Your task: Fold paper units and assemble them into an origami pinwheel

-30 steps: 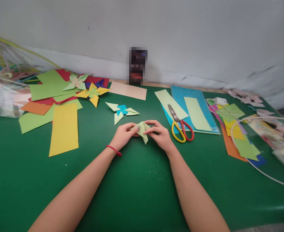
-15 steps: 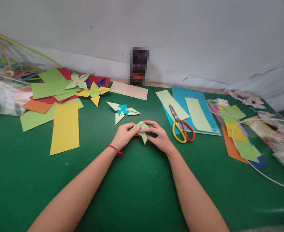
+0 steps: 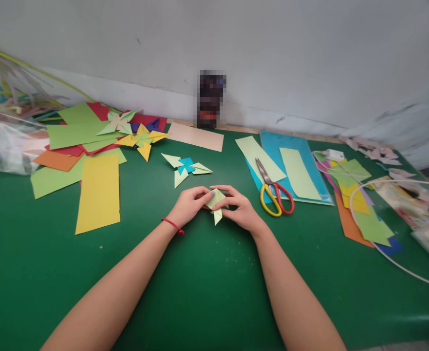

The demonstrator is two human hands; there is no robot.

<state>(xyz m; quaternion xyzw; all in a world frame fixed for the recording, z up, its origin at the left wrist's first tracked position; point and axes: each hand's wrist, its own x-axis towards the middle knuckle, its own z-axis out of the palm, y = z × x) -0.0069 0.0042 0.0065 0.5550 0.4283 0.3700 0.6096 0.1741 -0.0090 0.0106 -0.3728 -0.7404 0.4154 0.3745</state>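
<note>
Between my hands is a folded pale green paper piece (image 3: pixel 217 197), one pointed flap hanging down toward me. My left hand (image 3: pixel 189 202) pinches its left side with thumb and fingers; a red cord bracelet circles that wrist. On the other side, my right hand (image 3: pixel 239 208) has its fingers closed over the paper's right part, hiding some of it. Just beyond my hands lies a paper star (image 3: pixel 185 166) with a blue middle and three pale green points. To the right, scissors (image 3: pixel 270 190) with one yellow and one red handle rest on pale green strips.
Yellow paper (image 3: pixel 99 195), green sheets and folded stars (image 3: pixel 141 140) pile up at the left. A blue packet (image 3: pixel 318 185) lies at the right, past it a white cable (image 3: pixel 351 200) and loose coloured papers (image 3: pixel 356 195). A pixelated upright object (image 3: pixel 210 100) stands against the wall.
The folded paper has turned in my hands, and its pointed flap now hangs lower and slightly further left. My fingers have shifted a little; the things on the table stay put.
</note>
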